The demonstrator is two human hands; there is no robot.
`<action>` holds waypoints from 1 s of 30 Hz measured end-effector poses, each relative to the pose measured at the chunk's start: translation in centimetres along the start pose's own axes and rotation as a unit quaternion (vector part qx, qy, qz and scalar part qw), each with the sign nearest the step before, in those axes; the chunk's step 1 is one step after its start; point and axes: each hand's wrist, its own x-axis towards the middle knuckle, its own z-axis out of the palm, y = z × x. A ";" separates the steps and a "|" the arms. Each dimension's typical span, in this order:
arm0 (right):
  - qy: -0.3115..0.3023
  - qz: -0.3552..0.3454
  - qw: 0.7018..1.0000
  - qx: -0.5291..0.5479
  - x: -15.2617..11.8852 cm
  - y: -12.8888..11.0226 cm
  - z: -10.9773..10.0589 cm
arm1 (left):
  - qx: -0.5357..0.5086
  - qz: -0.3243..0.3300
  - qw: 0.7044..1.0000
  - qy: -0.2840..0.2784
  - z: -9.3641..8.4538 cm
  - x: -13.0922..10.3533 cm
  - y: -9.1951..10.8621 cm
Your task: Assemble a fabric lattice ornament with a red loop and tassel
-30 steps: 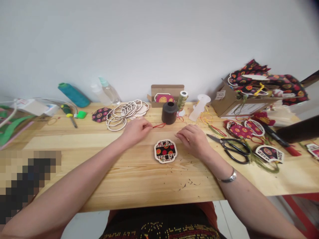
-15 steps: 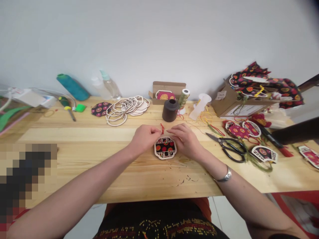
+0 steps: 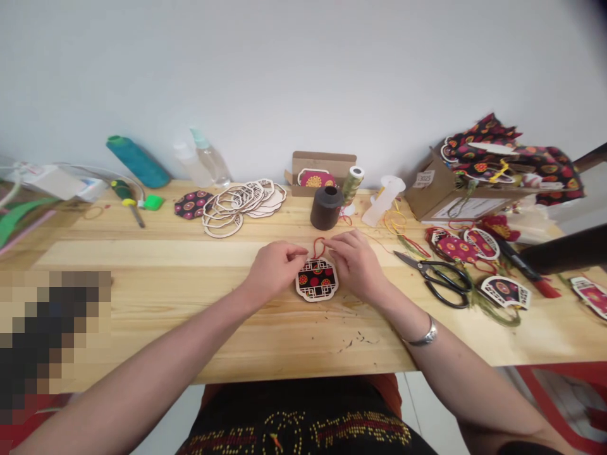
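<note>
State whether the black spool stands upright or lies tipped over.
Upright: the black spool stands on its wide base, with its hollow neck on top.

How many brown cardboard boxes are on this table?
2. A small open box stands at the back, behind the black spool; a larger box, piled with patterned fabric, stands on the right, beyond the scissors. Others could be hidden.

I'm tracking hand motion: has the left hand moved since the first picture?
Yes: judged against the black spool, the left hand has moved rightward and down in the view.
</note>
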 end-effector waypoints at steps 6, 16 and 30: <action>-0.007 0.017 1.000 -0.021 -0.4 0.0 0.3 | 0.108 0.118 0.985 0.062 1.2 -0.8 -0.6; -0.013 0.020 1.000 -0.015 -0.3 0.4 0.3 | 0.221 0.132 0.965 0.048 1.7 -0.7 -0.6; -0.048 -0.018 0.998 -0.024 -0.4 0.2 0.1 | 0.254 0.157 0.950 0.095 1.9 -0.7 -0.7</action>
